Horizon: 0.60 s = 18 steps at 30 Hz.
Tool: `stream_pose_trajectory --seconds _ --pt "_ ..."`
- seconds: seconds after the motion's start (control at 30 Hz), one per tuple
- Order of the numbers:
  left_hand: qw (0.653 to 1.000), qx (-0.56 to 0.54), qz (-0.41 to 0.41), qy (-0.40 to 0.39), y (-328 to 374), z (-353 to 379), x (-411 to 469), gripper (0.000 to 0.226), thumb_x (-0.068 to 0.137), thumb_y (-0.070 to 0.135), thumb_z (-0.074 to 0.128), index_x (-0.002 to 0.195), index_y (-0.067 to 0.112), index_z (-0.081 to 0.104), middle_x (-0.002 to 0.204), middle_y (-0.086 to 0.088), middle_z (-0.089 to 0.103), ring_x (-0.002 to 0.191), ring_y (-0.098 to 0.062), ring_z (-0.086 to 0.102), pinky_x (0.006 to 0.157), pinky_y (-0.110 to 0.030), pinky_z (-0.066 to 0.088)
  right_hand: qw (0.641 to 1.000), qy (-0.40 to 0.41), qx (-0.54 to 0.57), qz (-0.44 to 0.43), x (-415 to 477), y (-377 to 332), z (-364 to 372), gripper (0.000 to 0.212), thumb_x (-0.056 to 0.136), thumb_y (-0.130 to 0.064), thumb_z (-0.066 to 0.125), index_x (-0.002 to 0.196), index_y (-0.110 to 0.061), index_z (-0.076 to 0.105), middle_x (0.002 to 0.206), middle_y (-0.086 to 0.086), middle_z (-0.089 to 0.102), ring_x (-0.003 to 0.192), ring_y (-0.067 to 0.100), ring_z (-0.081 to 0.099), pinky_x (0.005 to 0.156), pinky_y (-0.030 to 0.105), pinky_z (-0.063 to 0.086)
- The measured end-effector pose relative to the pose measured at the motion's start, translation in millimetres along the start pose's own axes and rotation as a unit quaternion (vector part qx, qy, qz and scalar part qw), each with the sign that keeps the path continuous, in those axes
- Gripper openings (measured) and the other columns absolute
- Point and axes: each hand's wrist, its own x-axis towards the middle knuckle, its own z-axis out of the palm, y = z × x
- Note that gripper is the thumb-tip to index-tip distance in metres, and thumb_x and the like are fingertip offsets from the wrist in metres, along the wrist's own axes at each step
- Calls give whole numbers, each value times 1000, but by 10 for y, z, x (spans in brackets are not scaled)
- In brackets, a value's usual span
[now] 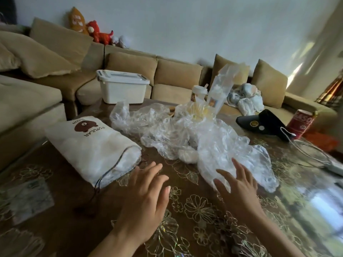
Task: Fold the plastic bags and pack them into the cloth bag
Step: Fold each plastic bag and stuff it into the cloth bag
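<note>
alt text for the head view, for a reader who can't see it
A person's open left hand and right hand reach over a brown floral table toward a heap of crumpled clear plastic bags, the right one over the nearest bag. Left of the heap, a white drawstring cloth bag with a bear print lies on its side.

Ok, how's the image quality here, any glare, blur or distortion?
Head view: window glare washes out the table at lower right; the left hand and right hand are slightly motion-blurred; wide-angle distortion tilts and bends the sofa; the plastic bags sparkle with highlights; the cloth bag is evenly lit, its print legible.
</note>
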Motion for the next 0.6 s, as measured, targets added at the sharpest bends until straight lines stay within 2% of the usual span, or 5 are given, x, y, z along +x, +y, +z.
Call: stream_pose_trajectory --seconds 0.17,0.27,0.37,0.5,0.6 --pt "998 -47 -26 -42 141 139 82 39 93 38 37 108 16 65 124 1 58 125 -4 35 108 -34 34 999 0 17 39 94 82 -135 52 96 -40 44 141 -14 41 151 2 34 142 18 21 114 35 12" --pt "985 -138 -91 -45 245 35 148 53 88 54 32 125 24 56 131 18 44 126 15 25 107 -11 21 990 125 -8 -62 -73 -26 -289 44 94 -36 47 128 -10 56 136 7 53 133 18 38 109 38 26" --pt "943 -274 -176 -67 253 -83 123 67 72 76 39 127 38 47 133 28 42 122 18 35 106 -10 27 962 171 -3 -211 -359 -262 -349 43 86 -33 43 118 -12 64 126 1 60 125 11 43 110 31 31" --pt "646 -616 -420 -161 145 -260 61 115 33 74 78 128 17 49 120 -10 65 107 -23 64 84 -35 55 908 171 46 -379 -687 -502 -133 30 92 -26 48 115 -16 65 124 2 63 124 15 49 110 28 31" --pt "555 -674 -420 -250 84 -397 -14 105 53 57 82 137 9 43 128 -21 57 116 -36 57 87 -42 51 885 127 37 -446 -859 -669 96 22 89 -33 55 110 -30 61 127 -5 61 124 13 50 104 29 39"
